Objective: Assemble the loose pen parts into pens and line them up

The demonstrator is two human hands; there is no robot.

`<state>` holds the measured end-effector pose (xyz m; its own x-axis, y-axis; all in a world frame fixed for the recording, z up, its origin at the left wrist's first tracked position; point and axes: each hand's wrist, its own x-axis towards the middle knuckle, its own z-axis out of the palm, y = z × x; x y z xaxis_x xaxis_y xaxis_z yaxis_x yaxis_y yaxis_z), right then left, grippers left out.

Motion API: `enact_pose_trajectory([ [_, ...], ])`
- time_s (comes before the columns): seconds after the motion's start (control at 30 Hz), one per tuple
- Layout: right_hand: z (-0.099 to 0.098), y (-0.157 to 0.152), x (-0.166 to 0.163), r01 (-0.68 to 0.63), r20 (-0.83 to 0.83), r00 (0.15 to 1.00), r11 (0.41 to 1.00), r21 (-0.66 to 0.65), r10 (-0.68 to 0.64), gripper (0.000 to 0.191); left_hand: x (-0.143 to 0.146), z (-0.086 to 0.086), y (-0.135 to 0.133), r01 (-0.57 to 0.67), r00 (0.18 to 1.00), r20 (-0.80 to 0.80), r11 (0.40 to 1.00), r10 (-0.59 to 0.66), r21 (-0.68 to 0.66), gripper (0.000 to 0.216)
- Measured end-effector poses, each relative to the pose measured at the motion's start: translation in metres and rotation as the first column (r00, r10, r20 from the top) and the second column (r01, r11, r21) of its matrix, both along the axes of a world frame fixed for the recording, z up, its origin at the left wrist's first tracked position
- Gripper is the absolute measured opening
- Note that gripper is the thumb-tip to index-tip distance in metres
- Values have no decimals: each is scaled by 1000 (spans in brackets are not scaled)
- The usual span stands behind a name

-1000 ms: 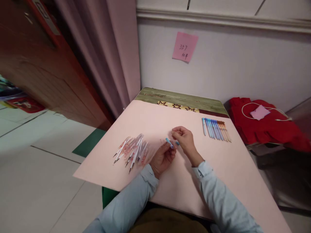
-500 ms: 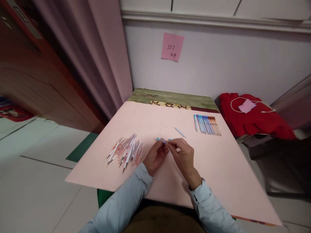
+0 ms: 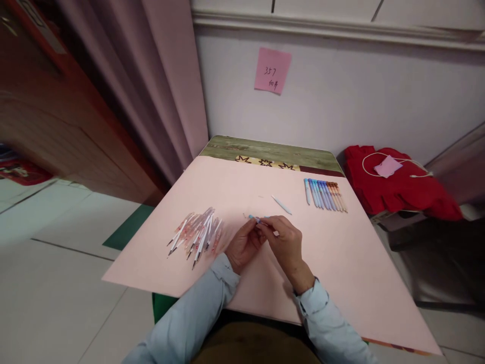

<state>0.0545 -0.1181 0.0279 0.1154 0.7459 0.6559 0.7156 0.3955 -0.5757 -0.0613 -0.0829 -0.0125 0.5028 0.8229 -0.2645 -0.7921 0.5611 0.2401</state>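
Short light-blue-&-violet plastic pen part [image 3: 251, 217] sits btwn the two hands, over the mid table. Long axis approx L–R, slanted: light-blue end far-left, violet end near-right. Left hand [image 3: 244, 246] has it pinched w/ thumb & fingertips, palm half up; right hand [image 3: 286, 242] comes in from the other side, grip narrow, thumb & index closed on the violet end. Fingers hide the join, so can't tell what's inside.

Slim pale-blue pen barrel [image 3: 281, 205] lies flat just beyond the right hand, not touching it; axis slants the same way, far end to the left, near end to the right. Right hand is clearly the nearer one. A small blue piece [image 3: 267, 217] shows behind the right fingers, mostly hidden.

Left hand's side: loose heap of white & clear reddish sticks w/ dark tips [image 3: 197, 235], crossing each other, near the left wrist, apart from it. Far right: neat row of slim pens, blue thru violet to brown-tan [image 3: 326, 195], side by side, well apart from both hands.

Surface: table w/ smooth pale-pink cover [image 3: 341, 278], green wood-look strip [image 3: 265, 146] along the far edge. Room: white wall w/ pink sticky note [image 3: 273, 71], mauve curtain [image 3: 159, 76] & brown door [image 3: 56, 111] on left, red fabric [image 3: 364, 194] w/ white cable [image 3: 420, 176] on right, pale tiled floor [image 3: 68, 303].
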Motion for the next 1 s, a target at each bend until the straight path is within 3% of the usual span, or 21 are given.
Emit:
enact_pose_trajectory([
  [0.1, 4, 1, 5, 8, -114, 993, 999, -39, -12, 10, -2, 0, -1, 41, 999, 12, 999, -42, 26, 9],
  [0.23, 1, 14, 21, 109, -200, 971, 987, -117, -131, 13, -6, 5, -6, 119, 992, 31, 988, -122, 96, 18],
  [0.33, -7, 32, 25, 92, -59, 993, 975, -202, -106, 13, -9, 10, -10, 185, 981, 26, 963, -193, 196, 26],
  [0.5, -18, 60, 2, -56, 292, 939, 917, -394, 182, 14, -14, 12, -13, 260, 962, -14, 907, -271, 331, 30],
  [0.67, -27, 72, -21, 32, 393, 896, 850, -527, 209, 15, -16, 8, -14, 248, 964, 9, 906, -267, 344, 33],
  [0.87, -30, 69, -28, 46, 435, 873, 852, -522, 220, 17, -16, 8, -15, 278, 953, 12, 891, -302, 358, 30],
  [0.93, -28, 65, -23, 44, 379, 910, 869, -493, 170, 17, -16, 9, -14, 237, 964, 38, 913, -264, 330, 28],
  [1.0, -24, 58, -13, 50, 224, 973, 890, -452, 59, 18, -14, 10, -10, 167, 981, 56, 954, -186, 249, 23],
])
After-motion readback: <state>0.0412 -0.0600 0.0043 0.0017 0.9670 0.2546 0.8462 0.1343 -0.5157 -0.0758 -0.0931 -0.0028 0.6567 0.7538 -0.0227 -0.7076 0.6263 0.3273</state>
